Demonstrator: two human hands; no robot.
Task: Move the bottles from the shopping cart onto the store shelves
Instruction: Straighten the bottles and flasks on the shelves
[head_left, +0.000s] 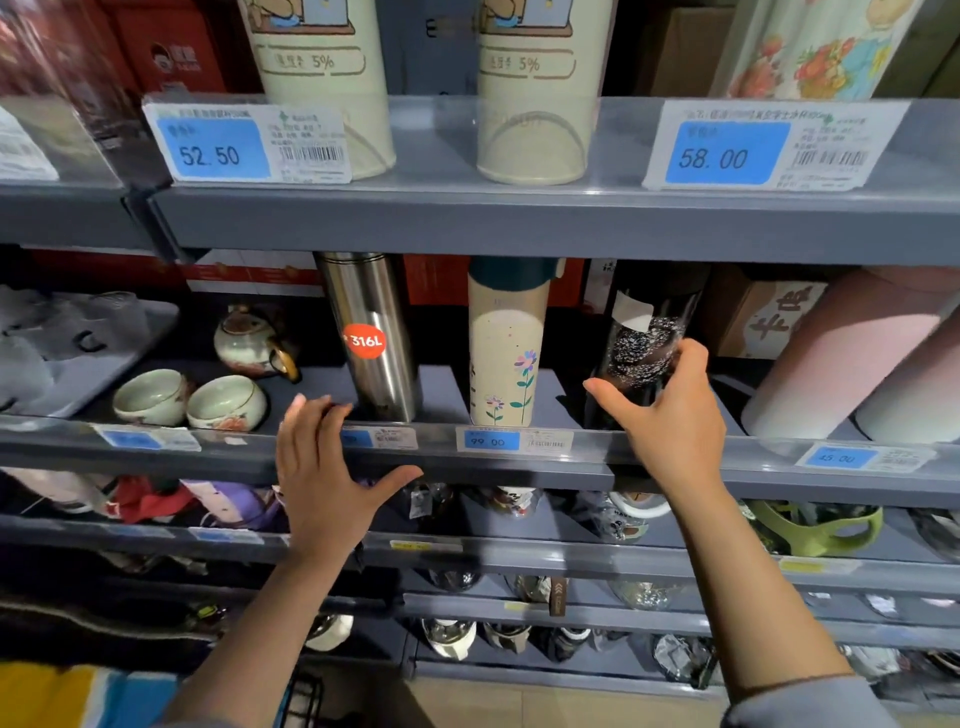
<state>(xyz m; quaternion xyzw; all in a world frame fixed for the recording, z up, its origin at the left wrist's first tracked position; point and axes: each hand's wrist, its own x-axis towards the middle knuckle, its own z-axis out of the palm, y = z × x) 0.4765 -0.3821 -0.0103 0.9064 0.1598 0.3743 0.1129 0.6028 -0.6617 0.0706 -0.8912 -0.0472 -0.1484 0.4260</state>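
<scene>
Dark speckled bottle (641, 353) on the shelf (519, 457), grasped by right hand (670, 410); left hand (324, 467) released, nearby.

1. The left hand (324, 470) is bare, with no ring or watch showing, and its forearm is uncovered down to the picture's lower edge at seven o'clock.
2. The right hand (670, 415) is likewise bare and unadorned.
3. A pushed-up grey-blue sleeve (810, 701) bunches round the right forearm at five o'clock, its cuff edge darker.
</scene>
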